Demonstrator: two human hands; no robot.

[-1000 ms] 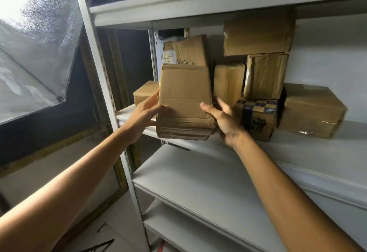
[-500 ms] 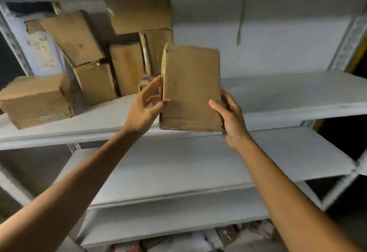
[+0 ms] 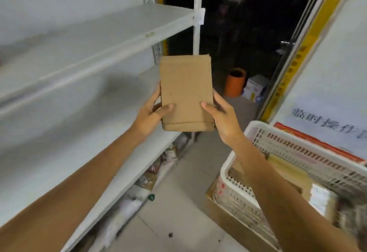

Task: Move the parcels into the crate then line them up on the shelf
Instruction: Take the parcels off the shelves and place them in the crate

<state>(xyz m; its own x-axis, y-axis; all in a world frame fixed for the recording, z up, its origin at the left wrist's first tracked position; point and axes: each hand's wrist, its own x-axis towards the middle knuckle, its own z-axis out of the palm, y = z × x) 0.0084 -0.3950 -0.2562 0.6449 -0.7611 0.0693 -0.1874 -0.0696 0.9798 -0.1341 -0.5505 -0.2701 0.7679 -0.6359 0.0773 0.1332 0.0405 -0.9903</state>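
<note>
We hold the flat brown cardboard parcel (image 3: 185, 92) upright between our left hand (image 3: 150, 115) and right hand (image 3: 223, 119), both gripping its lower edges, with the white perforated plastic crate (image 3: 258, 146) down on the right-hand side.

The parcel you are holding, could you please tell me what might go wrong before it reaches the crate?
1. The left hand and right hand hold the parcel only near its bottom edge, above the floor; it could tip out and fall.
2. The crate already holds parcels, so setting this one in carelessly might crush or jam them.
</note>
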